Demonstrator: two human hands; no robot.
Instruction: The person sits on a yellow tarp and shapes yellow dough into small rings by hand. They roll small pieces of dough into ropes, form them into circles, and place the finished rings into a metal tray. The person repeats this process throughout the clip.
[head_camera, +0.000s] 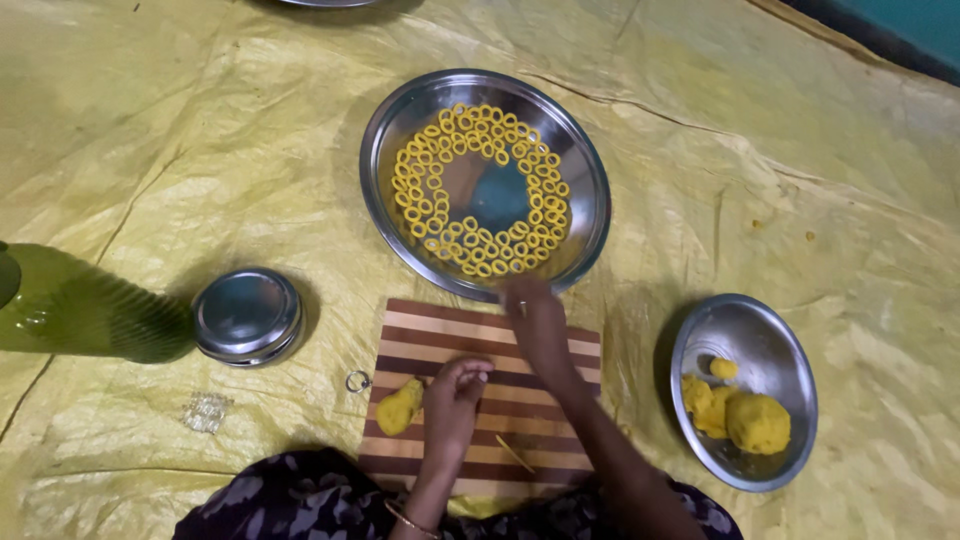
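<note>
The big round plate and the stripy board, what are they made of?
The big round plate looks like shiny metal, probably steel: it is silver and mirrors the light. The stripy board looks like wood, with dark and pale strips joined and a dull, matte surface.

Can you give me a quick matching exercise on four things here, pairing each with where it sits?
Things:
1. small yellow dough rings
2. large yellow dough ball
3. thin yellow dough strip
4. small round steel lidded tin

Places:
A. on the yellow sheet, left of the board
B. on the striped wooden cutting board
C. in the small steel bowl at right
D. ringed around the large round steel plate

Pairs: 1-D, 2-C, 3-B, 4-A
</note>
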